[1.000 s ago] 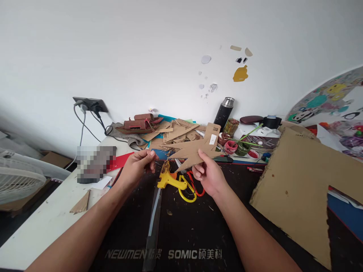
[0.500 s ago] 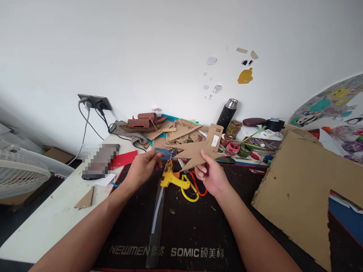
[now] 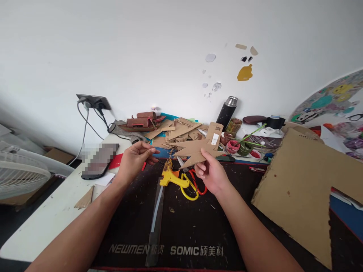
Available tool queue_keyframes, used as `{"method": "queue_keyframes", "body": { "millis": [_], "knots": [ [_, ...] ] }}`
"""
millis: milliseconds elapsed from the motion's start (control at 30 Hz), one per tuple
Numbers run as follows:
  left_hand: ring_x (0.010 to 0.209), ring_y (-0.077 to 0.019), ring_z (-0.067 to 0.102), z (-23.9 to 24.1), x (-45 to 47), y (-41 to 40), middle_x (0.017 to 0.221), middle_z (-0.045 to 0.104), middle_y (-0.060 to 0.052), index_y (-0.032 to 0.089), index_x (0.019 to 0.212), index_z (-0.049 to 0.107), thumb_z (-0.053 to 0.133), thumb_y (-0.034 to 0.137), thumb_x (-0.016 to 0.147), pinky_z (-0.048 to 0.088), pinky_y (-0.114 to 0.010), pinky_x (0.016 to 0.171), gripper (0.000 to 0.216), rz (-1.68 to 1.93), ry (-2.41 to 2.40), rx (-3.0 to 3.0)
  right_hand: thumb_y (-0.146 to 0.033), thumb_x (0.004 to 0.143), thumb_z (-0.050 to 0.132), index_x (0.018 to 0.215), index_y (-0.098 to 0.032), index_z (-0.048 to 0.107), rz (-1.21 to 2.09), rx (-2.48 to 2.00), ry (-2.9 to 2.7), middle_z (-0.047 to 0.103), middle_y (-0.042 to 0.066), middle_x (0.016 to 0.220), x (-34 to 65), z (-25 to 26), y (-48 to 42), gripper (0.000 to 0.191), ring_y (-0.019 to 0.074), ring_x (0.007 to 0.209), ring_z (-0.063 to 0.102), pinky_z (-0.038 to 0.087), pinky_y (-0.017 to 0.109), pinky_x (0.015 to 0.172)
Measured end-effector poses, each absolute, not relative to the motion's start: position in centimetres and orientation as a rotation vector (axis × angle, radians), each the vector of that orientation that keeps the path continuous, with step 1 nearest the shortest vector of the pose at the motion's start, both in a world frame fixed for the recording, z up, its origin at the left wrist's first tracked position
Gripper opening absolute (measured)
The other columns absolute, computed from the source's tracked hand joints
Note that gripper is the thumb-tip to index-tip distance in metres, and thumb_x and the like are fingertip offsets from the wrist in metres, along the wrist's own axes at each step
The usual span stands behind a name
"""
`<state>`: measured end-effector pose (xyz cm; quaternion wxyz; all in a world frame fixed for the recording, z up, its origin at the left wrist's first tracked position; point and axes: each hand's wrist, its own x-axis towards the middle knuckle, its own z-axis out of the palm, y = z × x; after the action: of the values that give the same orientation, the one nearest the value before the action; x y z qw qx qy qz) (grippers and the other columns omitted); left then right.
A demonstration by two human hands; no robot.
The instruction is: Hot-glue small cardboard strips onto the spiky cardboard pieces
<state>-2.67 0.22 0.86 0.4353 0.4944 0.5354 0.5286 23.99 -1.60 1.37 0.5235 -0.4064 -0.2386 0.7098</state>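
My right hand grips a flat piece of brown cardboard cut with several pointed ends, thumb on top and fingers curled beneath. It hangs above the desk mat, points towards the left. To its left is my left hand, apart from the cardboard, thumb and forefinger tips pinched together; anything between them is too small to make out. Between and below the hands lies a yellow glue gun, its nozzle end stained brown. Scissors with yellow and red handles rest beside it, their blades partly hidden.
Cardboard scraps and a brown model boat lie along the wall. A black thermos stands near open paint jars. A large cardboard sheet covers the right side. A clear strip crosses the black mat.
My left hand has drawn back a little to the left and up, away from the cardboard's points. My right hand keeps its hold on the cardboard.
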Motion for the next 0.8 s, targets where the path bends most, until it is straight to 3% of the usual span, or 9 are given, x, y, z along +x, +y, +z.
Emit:
{"method": "queue_keyframes", "body": {
  "millis": [133,200,300,367,467,600,800],
  "knots": [
    [0.050,-0.0170,0.066,1.0,-2.5,-0.1,0.072,0.077,-0.005,0.019,0.083,0.067,0.083,0.057,0.080,0.049,-0.027,0.046,0.041,1.235,1.394,1.326,-0.055,0.063,0.101,0.080,-0.024,0.056,1.713,-0.963,-0.583,0.040,-0.012,0.046,24.0,1.5,-1.7,0.057,0.0078,0.043,0.036,0.021,0.021,0.039],
    [0.045,-0.0145,0.058,0.9,-2.5,-0.2,0.059,0.066,0.000,0.019,0.083,0.068,0.073,0.057,0.087,0.044,-0.026,0.047,0.038,1.206,1.449,1.415,-0.055,0.063,0.101,0.080,-0.023,0.056,1.715,-0.962,-0.587,0.040,-0.012,0.046,24.0,1.5,-1.7,0.057,0.0077,0.043,0.035,0.021,0.021,0.040],
    [0.045,-0.0127,0.046,0.6,-2.5,-0.4,0.049,0.049,0.005,0.020,0.080,0.068,0.059,0.060,0.095,0.035,-0.026,0.049,0.043,1.155,1.584,1.573,-0.056,0.063,0.100,0.082,-0.023,0.057,1.711,-0.967,-0.585,0.040,-0.012,0.046,23.9,1.4,-1.8,0.057,0.0079,0.043,0.035,0.021,0.021,0.040],
    [0.049,-0.0132,0.044,0.4,-2.6,-0.4,0.050,0.046,0.004,0.021,0.072,0.063,0.053,0.062,0.098,0.031,-0.027,0.051,0.050,1.123,1.673,1.671,-0.056,0.063,0.099,0.081,-0.024,0.056,1.707,-0.970,-0.588,0.040,-0.012,0.046,23.9,1.3,-1.8,0.057,0.0082,0.043,0.036,0.021,0.021,0.040],
    [0.054,-0.0151,0.049,0.4,-2.6,-0.4,0.054,0.051,0.002,0.022,0.067,0.059,0.047,0.064,0.101,0.034,-0.029,0.055,0.055,1.117,1.725,1.744,-0.056,0.063,0.099,0.081,-0.024,0.056,1.705,-0.973,-0.601,0.040,-0.012,0.045,23.7,1.4,-1.8,0.057,0.0086,0.042,0.035,0.021,0.021,0.041],
    [0.058,-0.0172,0.057,0.4,-2.5,-0.4,0.067,0.069,-0.001,0.020,0.092,0.073,0.046,0.062,0.102,0.044,-0.030,0.062,0.051,1.093,1.638,1.742,-0.057,0.060,0.100,0.082,-0.024,0.057,1.697,-0.983,-0.604,0.041,-0.012,0.045,23.7,1.5,-1.9,0.058,0.0084,0.043,0.034,0.019,0.021,0.041],
    [0.068,-0.0191,0.065,-0.1,-2.6,-0.1,0.090,0.081,-0.007,0.018,0.117,0.077,0.049,0.055,0.102,0.052,-0.031,0.068,0.049,1.143,1.608,1.710,-0.058,0.060,0.100,0.081,-0.023,0.058,1.690,-0.989,-0.605,0.041,-0.012,0.045,23.7,1.4,-1.8,0.058,0.0086,0.042,0.036,0.019,0.022,0.041]
  ]
}}
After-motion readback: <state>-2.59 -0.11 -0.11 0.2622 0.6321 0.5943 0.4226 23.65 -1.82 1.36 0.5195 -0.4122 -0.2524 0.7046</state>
